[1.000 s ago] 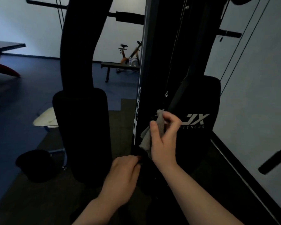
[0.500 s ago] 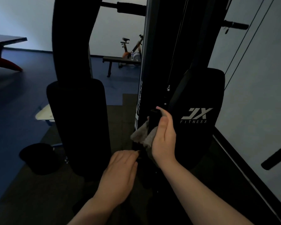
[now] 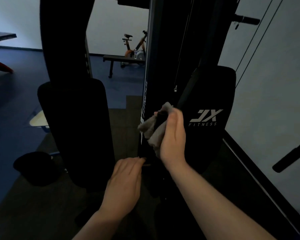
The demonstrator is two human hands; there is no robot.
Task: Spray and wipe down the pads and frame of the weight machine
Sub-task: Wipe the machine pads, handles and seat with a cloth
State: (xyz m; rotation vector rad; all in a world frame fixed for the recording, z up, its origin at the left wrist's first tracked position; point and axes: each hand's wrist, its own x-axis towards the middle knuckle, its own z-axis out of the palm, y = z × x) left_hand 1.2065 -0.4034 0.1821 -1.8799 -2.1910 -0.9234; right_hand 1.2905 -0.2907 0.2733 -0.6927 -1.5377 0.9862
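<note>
A black weight machine frame (image 3: 156, 70) rises upright through the centre of the frame, white lettering running down its front edge. A crumpled grey cloth (image 3: 152, 129) is pressed against the frame at mid-height, bunched round a dark part of it. To the right of centre, a black pad (image 3: 213, 94) printed "JX FITNESS" in white stands upright just beside the frame. At left of centre, a second long black pad (image 3: 76, 129) hangs vertically, its surface in deep shadow.
</note>
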